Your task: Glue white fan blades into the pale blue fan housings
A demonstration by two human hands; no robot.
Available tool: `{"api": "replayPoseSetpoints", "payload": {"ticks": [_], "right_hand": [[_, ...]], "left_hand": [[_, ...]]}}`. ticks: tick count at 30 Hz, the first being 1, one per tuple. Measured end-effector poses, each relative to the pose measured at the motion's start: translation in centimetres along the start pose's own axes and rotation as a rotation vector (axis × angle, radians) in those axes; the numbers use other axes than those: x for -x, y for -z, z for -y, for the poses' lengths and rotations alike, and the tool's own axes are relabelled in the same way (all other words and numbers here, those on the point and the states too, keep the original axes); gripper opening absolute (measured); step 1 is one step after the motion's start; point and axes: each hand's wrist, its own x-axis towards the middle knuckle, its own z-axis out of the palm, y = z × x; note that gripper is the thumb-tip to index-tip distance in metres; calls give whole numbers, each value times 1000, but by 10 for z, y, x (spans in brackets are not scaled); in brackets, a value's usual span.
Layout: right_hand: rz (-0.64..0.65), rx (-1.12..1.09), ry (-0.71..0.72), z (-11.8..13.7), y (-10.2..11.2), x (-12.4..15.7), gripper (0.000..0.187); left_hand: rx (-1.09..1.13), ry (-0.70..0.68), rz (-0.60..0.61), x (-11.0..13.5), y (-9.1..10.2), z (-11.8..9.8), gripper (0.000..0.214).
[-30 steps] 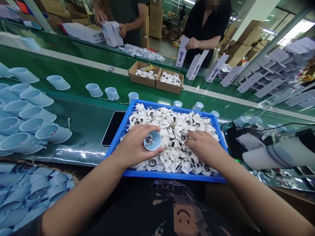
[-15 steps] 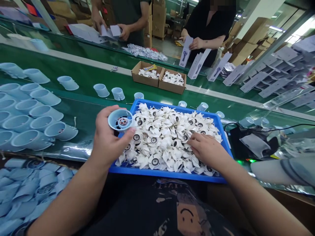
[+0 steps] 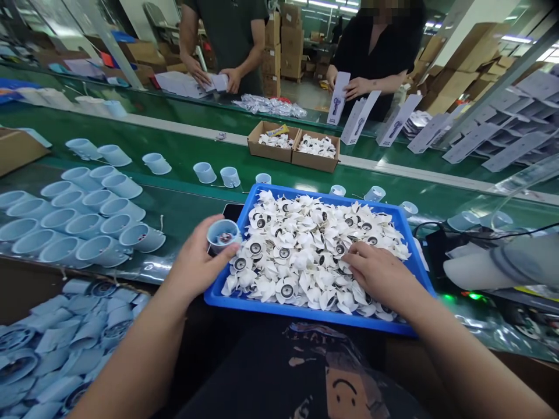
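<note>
My left hand (image 3: 196, 259) is closed around a light blue fan housing (image 3: 215, 229), a short round tube whose open end faces up and shows a motor with copper windings inside. It is held above the left edge of a blue tray (image 3: 314, 319). White fan blades (image 3: 301, 256) with dark ring-shaped hubs are heaped in that tray. On the right part of the heap, my right hand (image 3: 379, 272) has its fingers curled together among the blades. Its fingertips are partly hidden, so I cannot make out what they grip.
Rows of blue housings (image 3: 102, 247) stand at left, above a box of loose housings (image 3: 70, 337). Two cardboard boxes (image 3: 279, 152) of small white parts sit behind the tray. Across the line, two people handle white cartons (image 3: 338, 99). A pale cylinder (image 3: 469, 270) lies at right.
The view has shifted, so the scene sits further right and lower. The blue housing has tipped slightly in my left hand. My right hand stays at the same spot in the heap.
</note>
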Motion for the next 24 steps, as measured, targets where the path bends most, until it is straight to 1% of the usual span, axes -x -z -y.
{"api": "replayPoseSetpoints", "payload": {"ticks": [1,3,4,6,7,10,11,14,15,17,18,21,24], "right_hand": [[-1,-2,-1,0,-1,0,26],[-5,-9,-4,-1,-2,0,26],[-7,-14,-6,-1,-3,0,26],[-10,-23,-13,-1,-4,0,26],[-10,-27,-16,-1,-5,0,26],[-8,-36,-24,0,-4,1,25],[-7,-40,-26,0,-4,1,26],[-7,-57,-27,1,-2,1,25],[-8,-63,-28,1,-2,1,25],[-13,-76,-33,2,-2,1,24],[-17,-81,-38,2,-2,1,24],[-24,-97,-56,4,-1,0,21],[-28,-123,-71,6,-1,-1,19]], "left_hand": [[-4,20,5,1,-1,-5,65],[-6,14,-26,2,-3,-14,62],[-5,0,-39,3,-5,-17,63],[-16,-5,-23,3,-6,-20,63],[-26,-12,-14,3,-7,-20,62],[-68,-80,-89,2,-7,-18,61],[-82,-84,-82,2,-6,-17,62],[-119,-47,28,3,-7,-17,62],[-128,-60,23,3,-7,-17,60],[-132,-99,-41,6,-8,-17,57],[-131,-103,-51,7,-8,-16,56],[-124,-95,-34,8,-9,-12,58],[-110,-131,-80,6,-8,-6,63]]}}
